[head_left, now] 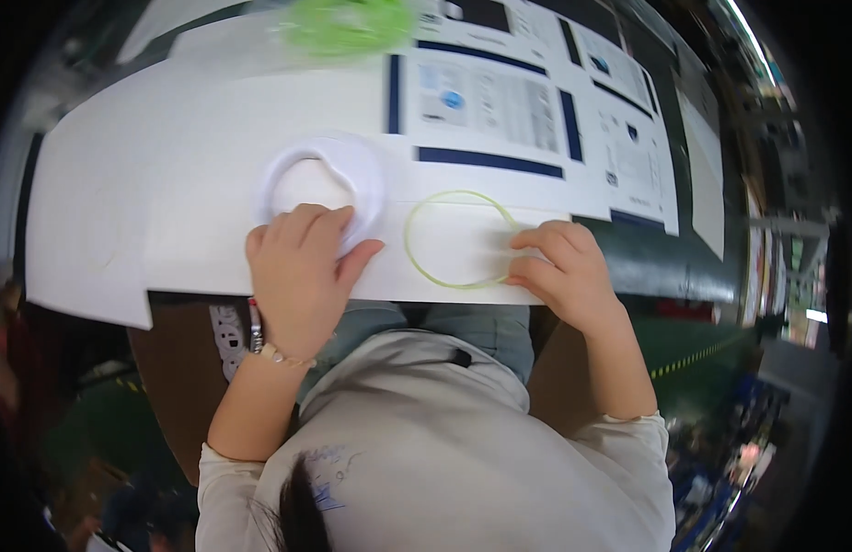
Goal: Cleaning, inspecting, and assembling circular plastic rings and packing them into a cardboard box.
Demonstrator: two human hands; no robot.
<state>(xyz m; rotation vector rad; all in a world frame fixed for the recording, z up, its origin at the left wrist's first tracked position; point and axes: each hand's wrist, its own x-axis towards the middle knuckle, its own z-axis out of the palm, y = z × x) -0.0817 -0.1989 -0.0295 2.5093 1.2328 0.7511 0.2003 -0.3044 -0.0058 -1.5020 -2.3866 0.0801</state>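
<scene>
My left hand (299, 267) rests over the near side of a smooth white ring-shaped roll (374, 179), its fingers curled onto the rim and the thumb held out to the right. The roll lies flat on white sheet material, and the hand covers its near part. To the right, a thin yellow-green loop (408, 237) is pinched at its right edge between the thumb and fingers of my right hand (570, 271). This loop is round and sits low over the sheet near the table's front edge.
A blurred bundle of bright green loops (348, 26) lies at the far side in clear wrapping. Printed white cardboard sheets (490, 110) with dark blue bands spread over the far right. The dark green table (651, 262) shows at right.
</scene>
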